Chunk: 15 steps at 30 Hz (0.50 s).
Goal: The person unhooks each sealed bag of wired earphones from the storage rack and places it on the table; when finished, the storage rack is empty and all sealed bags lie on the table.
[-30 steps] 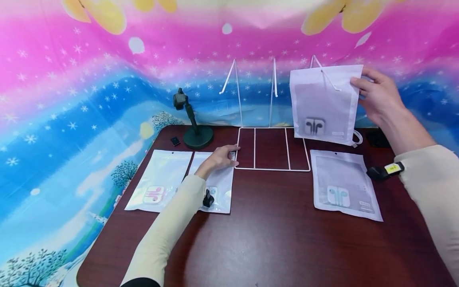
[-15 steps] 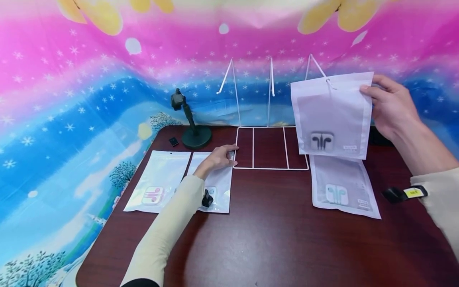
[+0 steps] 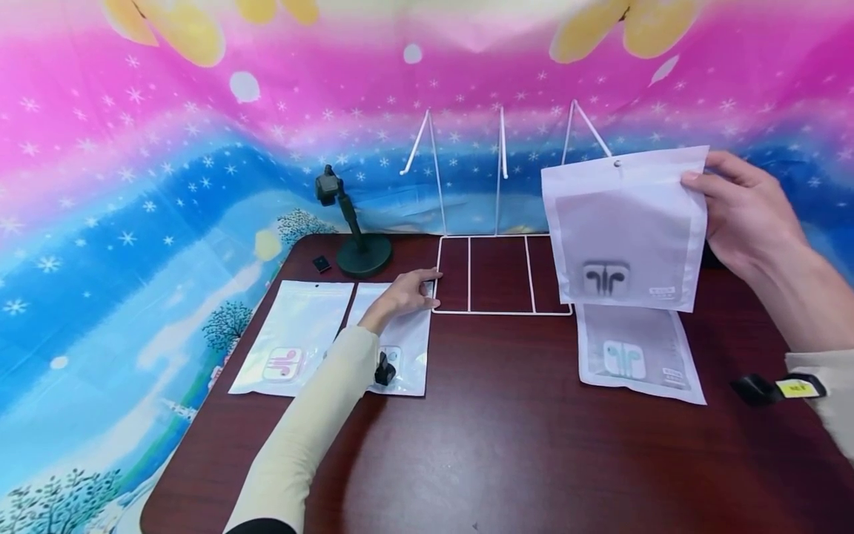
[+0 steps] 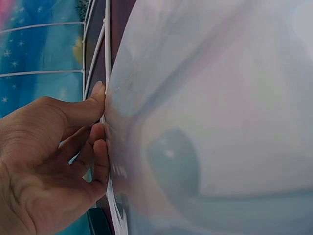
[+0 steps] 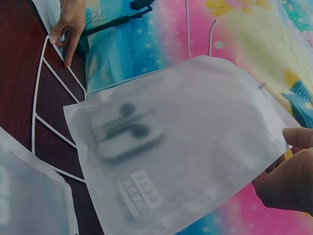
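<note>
My right hand [image 3: 754, 204] pinches the upper right corner of a white zip pouch [image 3: 623, 222] with black earphones in a case showing through. The pouch's top hole lies at the tip of the right hook [image 3: 592, 127] of a white wire rack [image 3: 500, 313]; whether the tip is still through it I cannot tell. In the right wrist view a small hook tip [image 5: 262, 85] shows at the pouch's top edge. My left hand [image 3: 402, 294] holds the left bar of the rack's base, thumb and fingers against the wire [image 4: 108, 44]. The other two hooks bear nothing.
A pouch with green earphones [image 3: 634, 356] lies right of the rack, partly covered by the held one. Two more lie left, one with pink earphones [image 3: 287, 326], one under my left arm [image 3: 414, 341]. A dark stand [image 3: 363, 254] and a small black piece [image 3: 322, 264] stand behind.
My right hand has drawn the black-earphone pouch toward me, right and down along the hook, from well behind the tip to the tip. My left hand stays on the rack.
</note>
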### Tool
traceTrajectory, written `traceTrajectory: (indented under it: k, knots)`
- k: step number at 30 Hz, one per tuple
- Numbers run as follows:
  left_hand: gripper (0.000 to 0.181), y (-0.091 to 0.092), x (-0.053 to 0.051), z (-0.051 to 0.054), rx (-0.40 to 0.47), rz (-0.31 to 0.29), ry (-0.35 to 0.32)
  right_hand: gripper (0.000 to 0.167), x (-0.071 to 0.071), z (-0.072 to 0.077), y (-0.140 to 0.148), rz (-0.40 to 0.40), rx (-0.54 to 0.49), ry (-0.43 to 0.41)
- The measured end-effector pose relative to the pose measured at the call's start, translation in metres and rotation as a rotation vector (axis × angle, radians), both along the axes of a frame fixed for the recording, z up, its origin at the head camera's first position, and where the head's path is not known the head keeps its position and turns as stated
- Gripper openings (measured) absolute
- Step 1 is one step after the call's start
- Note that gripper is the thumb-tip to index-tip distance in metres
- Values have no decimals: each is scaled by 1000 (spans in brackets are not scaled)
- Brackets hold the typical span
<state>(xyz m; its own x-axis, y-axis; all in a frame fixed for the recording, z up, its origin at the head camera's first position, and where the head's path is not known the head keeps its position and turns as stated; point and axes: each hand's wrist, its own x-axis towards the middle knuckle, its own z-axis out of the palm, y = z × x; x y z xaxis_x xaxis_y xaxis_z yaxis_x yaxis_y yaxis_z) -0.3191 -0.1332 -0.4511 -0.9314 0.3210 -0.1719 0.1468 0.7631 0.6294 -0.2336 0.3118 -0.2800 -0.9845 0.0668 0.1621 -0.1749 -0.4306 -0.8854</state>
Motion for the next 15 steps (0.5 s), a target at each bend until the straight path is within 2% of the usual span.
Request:
traceTrajectory:
  k: [11, 15]
  knots:
    - [68, -4, -1, -2, 0, 7, 0, 23, 16, 2, 11, 6, -12, 118]
    - [68, -4, -2, -3, 12, 4, 2, 25, 19, -5, 26, 27, -117, 195]
